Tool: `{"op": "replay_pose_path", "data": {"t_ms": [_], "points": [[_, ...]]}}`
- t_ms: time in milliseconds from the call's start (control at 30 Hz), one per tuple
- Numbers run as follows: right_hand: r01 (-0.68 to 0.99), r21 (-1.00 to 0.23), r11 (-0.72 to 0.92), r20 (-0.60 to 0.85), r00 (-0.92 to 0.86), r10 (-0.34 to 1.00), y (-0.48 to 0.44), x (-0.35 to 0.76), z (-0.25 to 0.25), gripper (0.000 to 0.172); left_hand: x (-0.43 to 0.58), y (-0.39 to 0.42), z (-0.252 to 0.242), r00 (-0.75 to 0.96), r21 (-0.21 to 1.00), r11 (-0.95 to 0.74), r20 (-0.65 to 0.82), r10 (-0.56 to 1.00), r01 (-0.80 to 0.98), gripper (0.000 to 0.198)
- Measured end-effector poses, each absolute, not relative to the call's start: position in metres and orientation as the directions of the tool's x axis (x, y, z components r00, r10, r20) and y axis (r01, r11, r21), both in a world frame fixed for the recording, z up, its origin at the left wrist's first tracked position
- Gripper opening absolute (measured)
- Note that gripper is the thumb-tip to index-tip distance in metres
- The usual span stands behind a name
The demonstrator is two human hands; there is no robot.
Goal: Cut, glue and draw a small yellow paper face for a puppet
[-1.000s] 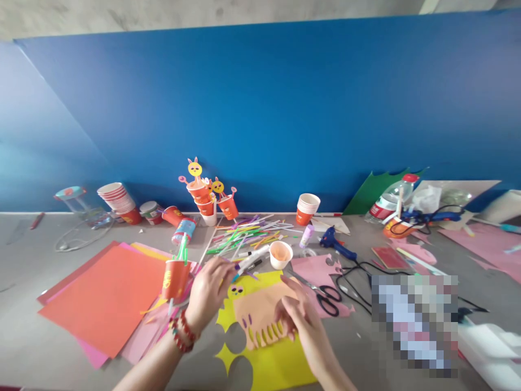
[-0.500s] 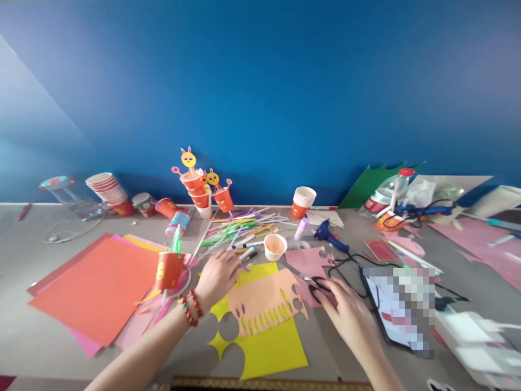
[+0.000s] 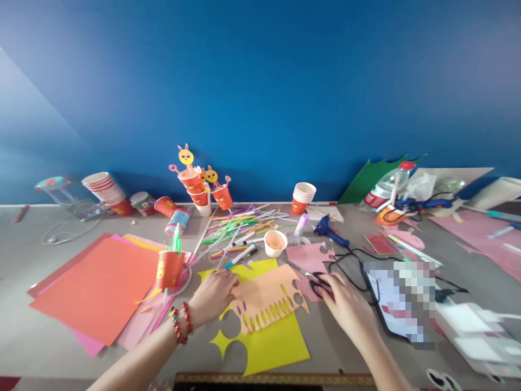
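Observation:
My left hand [image 3: 215,293], with a red bead bracelet [image 3: 181,324] on the wrist, is at the left edge of a peach sheet of paper [image 3: 262,293]. Its fingers are closed on that edge, the tips partly hidden. The sheet has a row of slits and rounded cut-outs, and lies over a yellow sheet [image 3: 277,347] with round holes cut from it. My right hand [image 3: 344,298] is wrapped round the dark handles of a pair of scissors [image 3: 303,272], whose blades point up and left over pink paper [image 3: 307,255].
Left stand an orange cup with green straws [image 3: 170,269] and a pile of coloured paper [image 3: 93,288]. Pens [image 3: 240,258], loose sticks [image 3: 244,222] and a white cup [image 3: 275,244] lie beyond. Rightward are a blue glue gun [image 3: 330,233], its black cord, a phone [image 3: 391,304] and a power strip [image 3: 480,336].
My left hand has moved down and left, from above the pens to the peach sheet's edge. The sheet has shifted slightly. My right hand has barely moved with the scissors.

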State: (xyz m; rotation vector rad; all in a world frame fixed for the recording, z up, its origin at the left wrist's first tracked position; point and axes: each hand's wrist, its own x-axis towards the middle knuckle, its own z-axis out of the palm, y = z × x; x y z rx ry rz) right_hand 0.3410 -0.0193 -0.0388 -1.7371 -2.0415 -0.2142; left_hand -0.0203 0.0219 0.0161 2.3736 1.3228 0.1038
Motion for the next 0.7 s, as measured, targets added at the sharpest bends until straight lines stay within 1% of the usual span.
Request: {"op": "replay_pose_path", "data": {"t_ms": [133, 233, 333, 533, 700], "points": [[0.966, -0.166, 0.200, 0.405, -0.119, 0.907, -0.018, 0.344, -0.038, 0.022, -0.021, 0.024, 0.014, 0.561, 0.388, -0.476, -0.140, 0.816, 0.789, 0.009], [0.965, -0.183, 0.190, 0.392, -0.105, 0.914, -0.020, 0.348, -0.036, 0.024, -0.019, 0.023, 0.016, 0.551, 0.321, -0.486, -0.152, 0.820, 0.813, 0.014], [0.952, -0.245, 0.186, 0.380, -0.082, 0.921, -0.025, 0.355, -0.031, 0.024, -0.015, 0.022, 0.020, 0.550, 0.272, -0.495, -0.185, 0.815, 0.825, 0.014], [0.901, -0.412, 0.134, 0.341, 0.016, 0.940, -0.036, 0.370, -0.019, 0.025, -0.013, 0.023, 0.021, 0.551, 0.283, -0.491, -0.200, 0.810, 0.824, 0.018], [0.865, -0.495, 0.090, 0.290, 0.067, 0.955, -0.044, 0.370, -0.028, 0.030, -0.011, 0.014, 0.025, 0.527, 0.254, -0.478, -0.181, 0.830, 0.841, 0.019]]}}
